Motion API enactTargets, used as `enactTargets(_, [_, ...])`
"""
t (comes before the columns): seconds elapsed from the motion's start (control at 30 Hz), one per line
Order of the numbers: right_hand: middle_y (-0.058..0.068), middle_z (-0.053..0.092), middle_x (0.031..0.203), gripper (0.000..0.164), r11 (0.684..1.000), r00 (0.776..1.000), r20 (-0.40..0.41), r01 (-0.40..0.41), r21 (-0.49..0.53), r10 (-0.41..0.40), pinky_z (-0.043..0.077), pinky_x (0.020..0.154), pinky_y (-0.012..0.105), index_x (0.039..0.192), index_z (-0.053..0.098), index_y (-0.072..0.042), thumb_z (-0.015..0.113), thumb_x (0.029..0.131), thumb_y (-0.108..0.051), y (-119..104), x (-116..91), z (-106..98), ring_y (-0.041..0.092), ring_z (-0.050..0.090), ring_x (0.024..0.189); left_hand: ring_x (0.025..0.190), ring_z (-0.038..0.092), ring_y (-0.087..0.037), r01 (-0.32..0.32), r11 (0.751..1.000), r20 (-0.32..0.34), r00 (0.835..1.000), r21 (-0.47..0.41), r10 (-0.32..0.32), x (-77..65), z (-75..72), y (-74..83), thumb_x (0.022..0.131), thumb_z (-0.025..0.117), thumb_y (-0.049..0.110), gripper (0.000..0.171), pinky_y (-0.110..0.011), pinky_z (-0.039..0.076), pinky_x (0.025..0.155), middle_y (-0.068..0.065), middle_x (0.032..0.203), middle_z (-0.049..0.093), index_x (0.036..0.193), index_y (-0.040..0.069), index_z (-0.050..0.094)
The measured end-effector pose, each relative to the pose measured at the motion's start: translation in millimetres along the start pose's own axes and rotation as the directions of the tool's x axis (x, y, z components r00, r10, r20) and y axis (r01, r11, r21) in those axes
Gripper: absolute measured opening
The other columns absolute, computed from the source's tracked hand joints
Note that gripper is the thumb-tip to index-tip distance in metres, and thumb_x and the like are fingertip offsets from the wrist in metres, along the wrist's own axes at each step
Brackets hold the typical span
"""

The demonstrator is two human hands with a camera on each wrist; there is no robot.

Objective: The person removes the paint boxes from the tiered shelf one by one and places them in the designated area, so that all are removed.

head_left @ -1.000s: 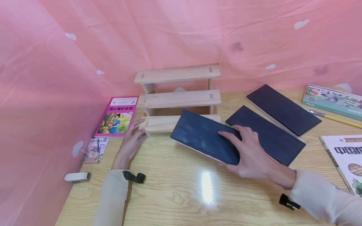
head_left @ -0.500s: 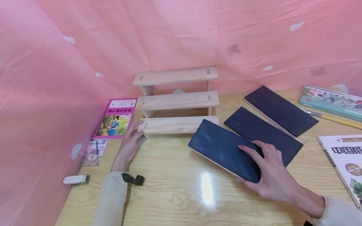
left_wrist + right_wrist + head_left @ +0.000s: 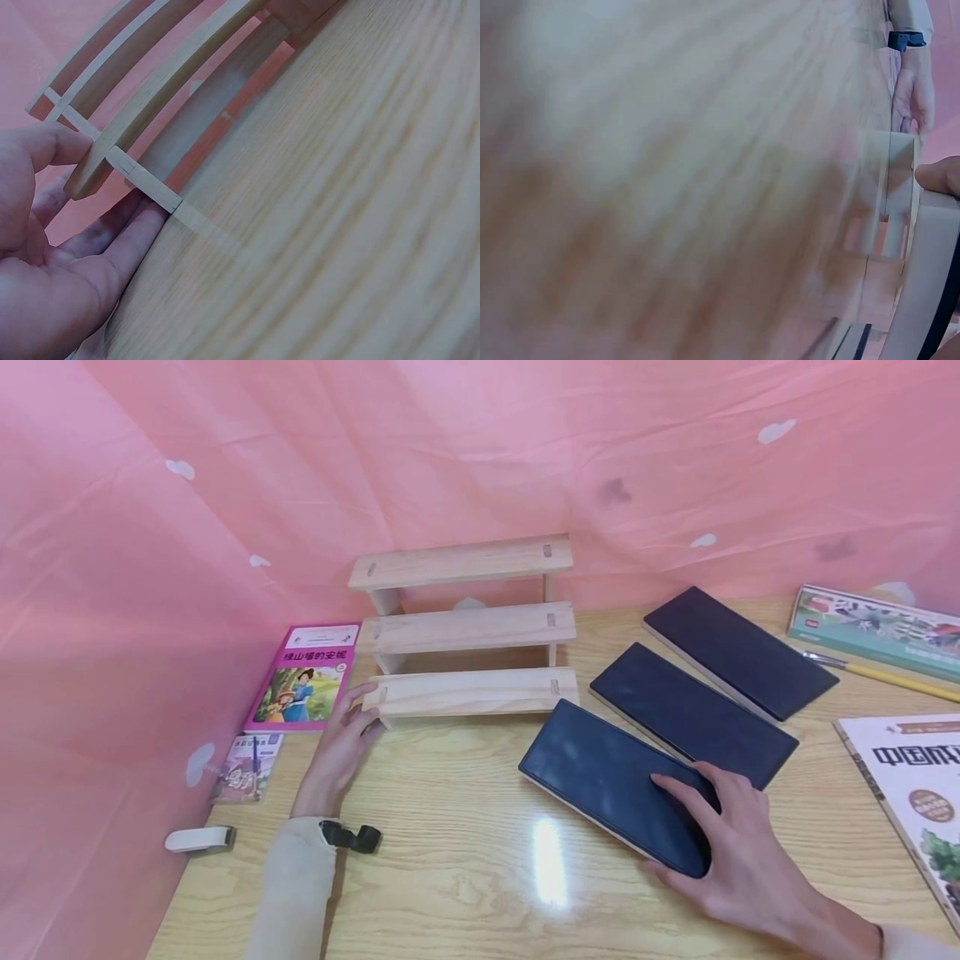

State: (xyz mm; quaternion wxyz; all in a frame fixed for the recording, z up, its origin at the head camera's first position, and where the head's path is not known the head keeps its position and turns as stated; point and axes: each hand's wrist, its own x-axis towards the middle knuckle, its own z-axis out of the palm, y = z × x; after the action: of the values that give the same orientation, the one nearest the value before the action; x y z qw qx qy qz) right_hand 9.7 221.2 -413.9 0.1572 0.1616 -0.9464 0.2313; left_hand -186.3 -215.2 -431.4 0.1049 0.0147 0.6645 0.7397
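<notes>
My right hand (image 3: 750, 852) grips the near right end of a dark blue rectangular board (image 3: 607, 777) with a pale side. Its fingers lie on the dark top, and the thumb (image 3: 939, 176) is at the pale edge in the right wrist view. Whether the board touches the table cannot be seen. Two similar dark boards, a middle one (image 3: 690, 714) and a far one (image 3: 742, 652), lie slantwise beyond it. My left hand (image 3: 337, 752) holds the left end of the lowest step of a three-step wooden rack (image 3: 465, 693); in the left wrist view its fingers (image 3: 142, 232) touch the leg below.
A pink-bordered book (image 3: 303, 681), a small booklet (image 3: 247, 768) and a white object (image 3: 198, 838) lie left. To the right are a teal box (image 3: 877, 627), a yellow-handled paintbrush (image 3: 885, 675) and a white book (image 3: 915, 777). Pink cloth (image 3: 465, 452) hangs behind the rack.
My right hand has carried the dark blue board right and toward me, away from the rack's lowest step, which now shows almost whole. My left hand has stayed at the rack.
</notes>
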Motion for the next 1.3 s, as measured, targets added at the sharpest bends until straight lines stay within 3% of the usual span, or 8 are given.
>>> enactTargets(0.27, [0.025,0.036,0.126,0.086,0.999,0.999,0.014,-0.040,-0.003,0.040,0.022,0.080,0.056,0.128,0.049,-0.021,0.078,0.053,-0.049,3.6,-13.6,4.5,0.039,0.032,0.112,0.122,0.039,-0.026,0.009,1.000,-0.008,1.000,0.007,-0.009,2.2,0.8,0.0,0.092,0.049,0.010,0.039,-0.030,0.040,0.095,-0.012,0.137,0.028,0.130,0.016,0.041])
enactTargets(0.6, [0.024,0.036,0.126,0.085,0.998,0.998,0.032,-0.057,-0.008,0.057,0.023,0.078,0.055,0.127,0.049,-0.021,0.079,0.053,-0.049,9.9,-15.4,10.1,0.039,0.031,0.111,0.121,0.040,-0.026,0.002,1.000,-0.008,1.000,0.009,-0.002,2.7,-0.7,-1.9,0.092,0.049,0.011,0.040,-0.029,0.042,0.094,-0.011,0.137,0.030,0.131,0.017,0.040])
enactTargets(1.3, [0.022,0.032,0.130,0.086,1.000,0.995,0.095,-0.018,-0.025,0.021,0.023,0.083,0.057,0.129,0.046,-0.021,0.075,0.056,-0.056,20.7,-13.4,11.0,0.038,0.030,0.114,0.117,0.043,-0.022,-0.011,1.000,-0.046,0.999,-0.024,0.010,-2.1,3.4,-3.1,0.091,0.050,0.010,0.039,-0.031,0.041,0.095,-0.010,0.134,0.034,0.129,0.016,0.041])
